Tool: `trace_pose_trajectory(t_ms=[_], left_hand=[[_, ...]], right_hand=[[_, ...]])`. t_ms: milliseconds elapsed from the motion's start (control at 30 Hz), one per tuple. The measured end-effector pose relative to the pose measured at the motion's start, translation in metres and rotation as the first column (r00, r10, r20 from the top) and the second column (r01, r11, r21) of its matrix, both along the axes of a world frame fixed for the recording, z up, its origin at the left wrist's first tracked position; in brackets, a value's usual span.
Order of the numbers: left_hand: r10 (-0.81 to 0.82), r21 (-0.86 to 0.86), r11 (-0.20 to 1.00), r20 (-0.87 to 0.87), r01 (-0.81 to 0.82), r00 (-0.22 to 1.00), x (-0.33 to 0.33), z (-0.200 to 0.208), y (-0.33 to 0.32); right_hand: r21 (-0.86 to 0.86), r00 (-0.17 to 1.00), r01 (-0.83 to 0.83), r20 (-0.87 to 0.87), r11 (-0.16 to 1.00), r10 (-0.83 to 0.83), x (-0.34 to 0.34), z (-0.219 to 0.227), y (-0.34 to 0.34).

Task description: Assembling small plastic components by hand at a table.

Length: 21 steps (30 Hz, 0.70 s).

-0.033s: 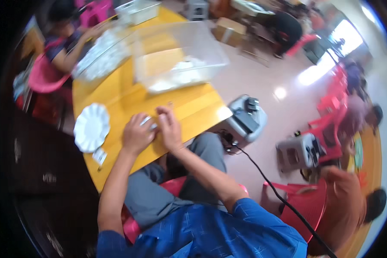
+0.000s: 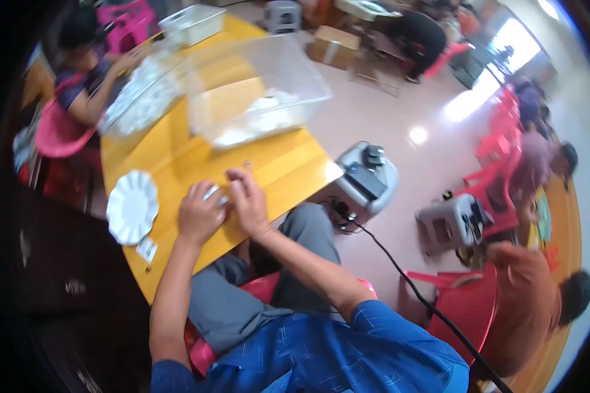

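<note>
My left hand point(image 2: 200, 213) is closed around a small white object point(image 2: 212, 192), partly covered by the fingers, so its kind does not show. Close beside it is my right hand point(image 2: 249, 202), fingers loosely stretched and slightly bent, with nothing visible in them. Both hands are over the near part of the yellow table point(image 2: 177, 154). To the left of them lies a white plate point(image 2: 132, 207) with a scalloped rim, and a small white tag point(image 2: 146, 249) is by its lower edge.
A clear plastic bin point(image 2: 259, 88) with white pieces stands beyond my hands. Another clear bin point(image 2: 141, 98) of white pieces is by a seated person point(image 2: 88, 78). A grey stool point(image 2: 367, 180) carrying black devices is right of the table. A black cable point(image 2: 413, 278) runs towards me.
The whole view has shifted slightly, so the table and hands appear a little further left and lower. The grip of my left hand looks the same.
</note>
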State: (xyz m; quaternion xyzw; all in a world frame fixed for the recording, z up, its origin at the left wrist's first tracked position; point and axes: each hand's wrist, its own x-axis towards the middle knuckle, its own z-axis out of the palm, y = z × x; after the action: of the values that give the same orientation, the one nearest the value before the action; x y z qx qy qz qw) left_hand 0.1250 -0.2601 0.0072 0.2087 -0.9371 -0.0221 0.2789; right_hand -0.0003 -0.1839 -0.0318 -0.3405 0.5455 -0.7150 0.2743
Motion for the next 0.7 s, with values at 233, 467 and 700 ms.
trace_pose_trajectory(t_ms=[233,467,700], left_hand=[[-0.039,0.015,0.999,-0.054,0.04,0.998,-0.005,0.005,0.005],[0.002,0.084,0.996,0.039,-0.005,0.999,0.003,0.006,-0.003],[-0.045,0.049,0.998,-0.062,0.048,0.997,0.003,-0.002,-0.006]], right_hand=[[-0.25,0.847,0.033,-0.506,0.968,-0.16,-0.036,0.083,0.016],[-0.177,0.82,0.053,-0.553,0.983,-0.144,-0.049,0.067,0.009],[-0.043,0.861,-0.021,-0.508,0.999,-0.004,-0.033,0.03,0.022]])
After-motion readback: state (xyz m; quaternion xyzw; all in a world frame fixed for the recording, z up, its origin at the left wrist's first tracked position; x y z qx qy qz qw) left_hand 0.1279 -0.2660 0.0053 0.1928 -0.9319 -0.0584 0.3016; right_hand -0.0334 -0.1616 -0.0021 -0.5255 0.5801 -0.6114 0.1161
